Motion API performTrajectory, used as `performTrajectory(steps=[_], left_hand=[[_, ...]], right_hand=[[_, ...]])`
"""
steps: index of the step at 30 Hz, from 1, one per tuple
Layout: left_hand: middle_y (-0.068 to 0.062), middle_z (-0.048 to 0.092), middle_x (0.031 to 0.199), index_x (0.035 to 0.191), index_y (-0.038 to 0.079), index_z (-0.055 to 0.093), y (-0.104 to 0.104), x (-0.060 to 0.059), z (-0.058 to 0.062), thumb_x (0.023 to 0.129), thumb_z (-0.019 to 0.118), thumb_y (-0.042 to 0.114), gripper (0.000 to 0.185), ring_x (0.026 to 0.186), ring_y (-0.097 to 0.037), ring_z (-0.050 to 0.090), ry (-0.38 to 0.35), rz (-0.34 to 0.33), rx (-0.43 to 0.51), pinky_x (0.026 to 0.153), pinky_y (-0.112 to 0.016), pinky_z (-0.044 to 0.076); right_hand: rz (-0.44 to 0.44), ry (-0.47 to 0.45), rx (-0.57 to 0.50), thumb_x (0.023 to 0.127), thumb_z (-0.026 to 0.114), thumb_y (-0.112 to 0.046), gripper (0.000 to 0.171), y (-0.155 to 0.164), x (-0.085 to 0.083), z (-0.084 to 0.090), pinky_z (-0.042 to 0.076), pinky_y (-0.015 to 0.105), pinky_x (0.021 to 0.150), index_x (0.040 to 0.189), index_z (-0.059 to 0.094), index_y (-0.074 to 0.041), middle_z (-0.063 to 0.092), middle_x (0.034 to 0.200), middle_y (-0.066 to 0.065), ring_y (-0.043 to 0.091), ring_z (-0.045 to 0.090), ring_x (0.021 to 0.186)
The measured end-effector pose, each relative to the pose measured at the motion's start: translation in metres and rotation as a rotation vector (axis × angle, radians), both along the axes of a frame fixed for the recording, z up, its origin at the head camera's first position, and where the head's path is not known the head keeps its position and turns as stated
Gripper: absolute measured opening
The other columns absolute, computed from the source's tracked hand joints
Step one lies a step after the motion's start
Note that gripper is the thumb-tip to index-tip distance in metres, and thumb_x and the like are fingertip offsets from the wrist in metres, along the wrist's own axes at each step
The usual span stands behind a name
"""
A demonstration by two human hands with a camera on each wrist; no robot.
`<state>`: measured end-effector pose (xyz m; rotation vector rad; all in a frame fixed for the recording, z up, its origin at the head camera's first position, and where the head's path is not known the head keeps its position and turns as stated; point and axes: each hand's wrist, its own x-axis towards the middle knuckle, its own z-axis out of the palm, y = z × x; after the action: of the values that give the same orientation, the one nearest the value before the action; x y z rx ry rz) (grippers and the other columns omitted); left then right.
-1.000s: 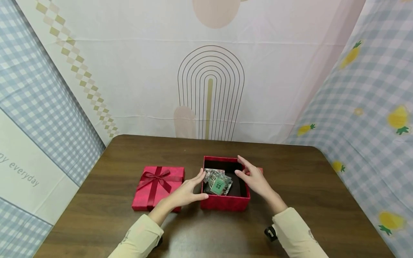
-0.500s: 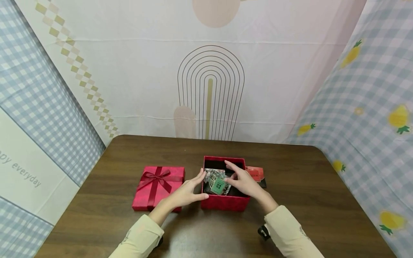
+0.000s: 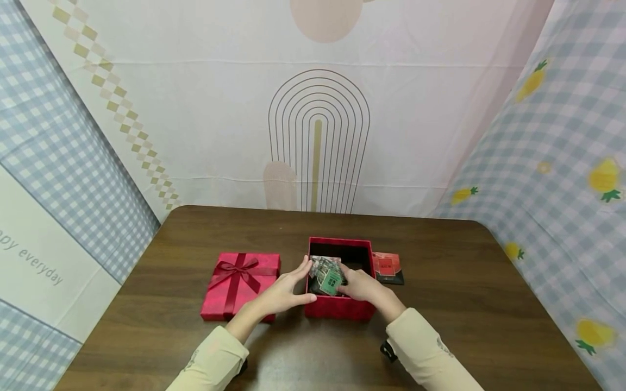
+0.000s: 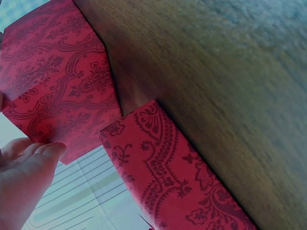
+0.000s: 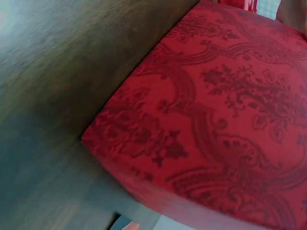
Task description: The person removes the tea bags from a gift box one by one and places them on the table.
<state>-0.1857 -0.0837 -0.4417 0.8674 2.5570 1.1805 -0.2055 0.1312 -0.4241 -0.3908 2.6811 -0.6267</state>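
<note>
Right hand (image 3: 359,285) inside box (image 3: 337,310) (left hand (image 3: 283,290) against its wall)

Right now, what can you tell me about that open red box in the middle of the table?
The open square red cardboard box stands upright on the brown wooden table, lid off. Its outer walls carry a darker red floral damask print; its inside looks black. A loose pile of small picture cards lies inside. The left hand rests against its left wall, and the right hand reaches over the front edge into it.
</note>
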Motion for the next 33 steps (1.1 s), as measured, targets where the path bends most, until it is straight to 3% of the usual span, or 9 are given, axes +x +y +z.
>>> performTrajectory(steps=[8,14,18,21,23,27,33], left_hand=[[-0.022,0.010,0.149,0.143,-0.002,0.019,-0.0005,-0.0002,-0.0002,0.086,0.063,0.029,0.079,0.133,-0.032,0.024,0.002,-0.004,0.006,0.105,-0.048,0.027],[-0.022,0.010,0.149,0.143,-0.003,0.020,-0.0007,-0.0005,-0.0006,0.086,0.063,0.029,0.078,0.134,-0.033,0.023,0.004,-0.003,0.011,0.105,-0.048,0.026],[-0.021,0.010,0.149,0.143,-0.002,0.019,-0.0008,-0.0001,-0.0007,0.086,0.062,0.030,0.078,0.134,-0.033,0.023,-0.001,-0.007,0.009,0.105,-0.048,0.026],[-0.021,0.010,0.150,0.143,-0.002,0.019,-0.0013,-0.0003,-0.0008,0.086,0.062,0.031,0.079,0.134,-0.033,0.023,-0.003,-0.007,0.009,0.105,-0.048,0.026],[-0.021,0.010,0.149,0.143,-0.002,0.019,-0.0015,-0.0006,-0.0010,0.086,0.062,0.031,0.079,0.134,-0.033,0.023,-0.001,-0.007,0.011,0.105,-0.048,0.026],[-0.021,0.009,0.150,0.143,-0.002,0.018,-0.0013,-0.0004,-0.0005,0.087,0.062,0.032,0.079,0.134,-0.033,0.022,-0.004,-0.011,0.010,0.105,-0.048,0.026],[-0.020,0.008,0.150,0.144,-0.001,0.018,-0.0012,0.0000,0.0005,0.087,0.062,0.032,0.079,0.134,-0.032,0.022,-0.017,-0.011,0.007,0.105,-0.048,0.026]], right_hand=[[0.014,-0.098,0.102,0.088,0.060,-0.025,0.064,-0.0018,-0.0031,0.0026,0.038,0.048,0.097,0.136,0.034,0.007,0.045,0.132,0.024,0.034,0.049,0.117],[0.024,-0.107,0.021,0.089,0.058,-0.025,0.059,0.0013,-0.0045,0.0007,0.036,0.050,0.098,0.138,0.036,0.002,0.045,0.134,0.022,0.035,0.045,0.121],[0.029,-0.117,-0.075,0.091,0.056,-0.023,0.059,0.0036,-0.0037,0.0019,0.043,0.045,0.090,0.140,0.032,0.001,0.064,0.101,0.019,0.028,0.062,0.090],[0.041,-0.130,-0.119,0.091,0.055,-0.022,0.060,0.0039,-0.0034,0.0038,0.044,0.044,0.087,0.140,0.031,0.002,0.066,0.093,0.014,0.023,0.063,0.079],[0.044,-0.133,-0.115,0.090,0.056,-0.023,0.060,0.0038,-0.0030,0.0051,0.042,0.047,0.092,0.139,0.032,0.003,0.061,0.112,0.019,0.027,0.061,0.097],[0.025,-0.160,-0.086,0.090,0.057,-0.025,0.059,0.0034,-0.0030,0.0027,0.033,0.052,0.099,0.137,0.036,0.005,0.041,0.136,0.024,0.037,0.040,0.125],[0.002,-0.185,-0.147,0.090,0.057,-0.024,0.058,0.0035,-0.0044,-0.0023,0.031,0.052,0.101,0.137,0.037,0.004,0.039,0.139,0.023,0.036,0.037,0.127]])
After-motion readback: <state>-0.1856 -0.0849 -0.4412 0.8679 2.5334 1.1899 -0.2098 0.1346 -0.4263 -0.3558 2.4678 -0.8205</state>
